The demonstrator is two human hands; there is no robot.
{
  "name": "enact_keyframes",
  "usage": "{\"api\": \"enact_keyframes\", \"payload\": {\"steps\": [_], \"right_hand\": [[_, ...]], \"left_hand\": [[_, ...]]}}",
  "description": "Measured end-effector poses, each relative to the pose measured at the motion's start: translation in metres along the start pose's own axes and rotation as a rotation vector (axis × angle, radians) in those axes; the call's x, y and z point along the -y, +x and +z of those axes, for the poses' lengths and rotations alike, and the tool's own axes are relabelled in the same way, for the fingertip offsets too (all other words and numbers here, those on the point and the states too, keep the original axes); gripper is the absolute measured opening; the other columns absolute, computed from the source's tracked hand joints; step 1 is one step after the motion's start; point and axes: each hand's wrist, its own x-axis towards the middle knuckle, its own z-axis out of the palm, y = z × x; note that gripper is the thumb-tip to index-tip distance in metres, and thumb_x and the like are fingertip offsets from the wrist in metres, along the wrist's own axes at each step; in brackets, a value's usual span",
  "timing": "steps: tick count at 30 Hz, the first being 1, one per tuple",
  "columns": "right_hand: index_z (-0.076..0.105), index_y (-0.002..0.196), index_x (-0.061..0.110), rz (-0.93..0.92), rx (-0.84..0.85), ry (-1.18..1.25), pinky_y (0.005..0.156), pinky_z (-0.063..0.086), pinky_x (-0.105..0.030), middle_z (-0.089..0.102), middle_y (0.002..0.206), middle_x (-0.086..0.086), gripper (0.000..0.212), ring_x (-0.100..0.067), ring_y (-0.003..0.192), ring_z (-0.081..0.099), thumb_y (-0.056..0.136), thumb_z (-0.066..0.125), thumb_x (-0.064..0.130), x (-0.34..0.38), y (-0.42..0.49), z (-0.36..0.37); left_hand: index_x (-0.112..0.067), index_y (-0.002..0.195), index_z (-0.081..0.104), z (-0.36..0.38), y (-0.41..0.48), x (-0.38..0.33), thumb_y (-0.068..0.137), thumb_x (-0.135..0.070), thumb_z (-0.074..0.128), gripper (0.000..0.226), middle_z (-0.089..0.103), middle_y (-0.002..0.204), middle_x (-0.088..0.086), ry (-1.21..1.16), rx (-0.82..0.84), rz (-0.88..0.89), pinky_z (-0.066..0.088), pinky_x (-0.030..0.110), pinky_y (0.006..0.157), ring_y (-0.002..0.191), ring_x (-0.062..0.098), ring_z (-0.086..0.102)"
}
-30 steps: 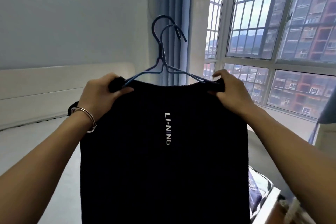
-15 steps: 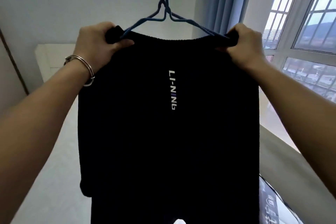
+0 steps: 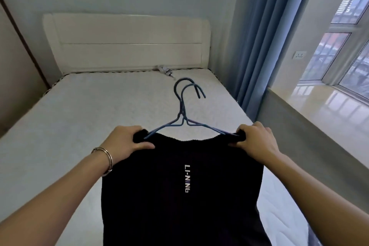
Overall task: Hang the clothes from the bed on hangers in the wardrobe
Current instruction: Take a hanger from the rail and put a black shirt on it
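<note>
A black knit top [image 3: 179, 195] with white "LI-NING" lettering hangs on two blue wire hangers [image 3: 182, 114] held together, their hooks pointing away over the bed. My left hand [image 3: 124, 142], a bangle on its wrist, grips the top's left shoulder over the hanger end. My right hand [image 3: 254, 140] grips the right shoulder the same way. I hold the top out in front of me above the white mattress [image 3: 79, 126]. The wardrobe is not clearly in view.
A cream headboard [image 3: 127, 44] stands against the far wall, with a small white object [image 3: 164, 70] at its foot. Blue curtains [image 3: 265, 36] hang right of the bed. A window sill [image 3: 327, 106] and window run along the right. A brown panel [image 3: 14, 66] lines the left edge.
The view has swung from the window down to the bed. The top on its hangers, still gripped at both shoulders, now sits lower in view, over the mattress.
</note>
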Motion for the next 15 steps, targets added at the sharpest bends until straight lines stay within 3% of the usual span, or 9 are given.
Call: {"api": "enact_keyframes", "payload": {"steps": [3, 5, 6, 8, 11, 13, 15], "right_hand": [[0.062, 0.106, 0.025, -0.005, 0.029, -0.133, 0.085, 0.034, -0.032, 0.055, 0.11, 0.001, 0.039, -0.021, 0.108, 0.045, 0.081, 0.056, 0.054, 0.0, 0.04, 0.043], [0.062, 0.104, 0.023, 0.063, 0.092, -0.061, 0.077, 0.037, -0.031, 0.053, 0.104, 0.001, 0.036, -0.021, 0.096, 0.05, 0.08, 0.058, 0.051, 0.001, 0.075, 0.074], [0.063, 0.102, 0.022, 0.101, 0.12, -0.002, 0.072, 0.038, -0.03, 0.051, 0.1, 0.002, 0.035, -0.02, 0.088, 0.051, 0.08, 0.06, 0.049, 0.001, 0.094, 0.09], [0.064, 0.103, 0.018, 0.161, 0.122, 0.097, 0.07, 0.041, -0.03, 0.051, 0.101, -0.001, 0.032, -0.021, 0.083, 0.05, 0.082, 0.062, 0.041, 0.001, 0.133, 0.12], [0.052, 0.126, 0.013, 0.233, 0.016, 0.329, 0.091, 0.042, -0.033, 0.043, 0.132, -0.008, 0.042, -0.027, 0.108, 0.053, 0.086, 0.059, 0.023, 0.003, 0.181, 0.171], [0.034, 0.141, 0.013, 0.213, 0.04, 0.463, 0.105, 0.034, -0.031, 0.03, 0.145, -0.008, 0.06, -0.027, 0.126, 0.043, 0.087, 0.058, 0.017, 0.005, 0.198, 0.213], [0.026, 0.145, 0.015, 0.158, 0.179, 0.433, 0.111, 0.03, -0.031, 0.024, 0.15, -0.008, 0.067, -0.025, 0.133, 0.037, 0.087, 0.058, 0.019, 0.003, 0.196, 0.263]], "left_hand": [[-0.036, 0.065, 0.046, 0.027, 0.049, 0.032, 0.066, -0.048, 0.073, 0.029, 0.051, 0.062, -0.013, 0.057, 0.132, -0.024, 0.033, 0.013, 0.054, 0.062, 0.009, 0.051], [-0.038, 0.064, 0.044, 0.048, 0.088, 0.053, 0.069, -0.052, 0.068, 0.028, 0.047, 0.065, -0.011, 0.121, 0.184, -0.063, 0.035, 0.017, 0.056, 0.072, 0.018, 0.052], [-0.036, 0.069, 0.051, 0.06, 0.109, 0.063, 0.07, -0.058, 0.064, 0.025, 0.046, 0.071, -0.006, 0.185, 0.178, -0.097, 0.037, 0.021, 0.061, 0.077, 0.022, 0.051], [-0.03, 0.09, 0.06, 0.089, 0.152, 0.085, 0.071, -0.066, 0.055, 0.041, 0.044, 0.085, 0.003, 0.376, 0.118, -0.175, 0.04, 0.03, 0.075, 0.088, 0.029, 0.052], [-0.016, 0.11, 0.057, 0.141, 0.209, 0.108, 0.082, -0.044, 0.059, 0.04, 0.056, 0.111, 0.013, 0.216, -0.037, -0.256, 0.044, 0.036, 0.085, 0.102, 0.032, 0.055], [-0.009, 0.127, 0.046, 0.182, 0.232, 0.118, 0.087, -0.021, 0.058, 0.044, 0.042, 0.137, 0.014, -0.035, -0.122, -0.275, 0.037, 0.035, 0.1, 0.121, 0.03, 0.046], [-0.009, 0.138, 0.033, 0.232, 0.233, 0.134, 0.089, -0.014, 0.054, 0.054, 0.023, 0.15, 0.011, -0.096, -0.058, -0.287, 0.026, 0.032, 0.11, 0.135, 0.027, 0.033]]}}
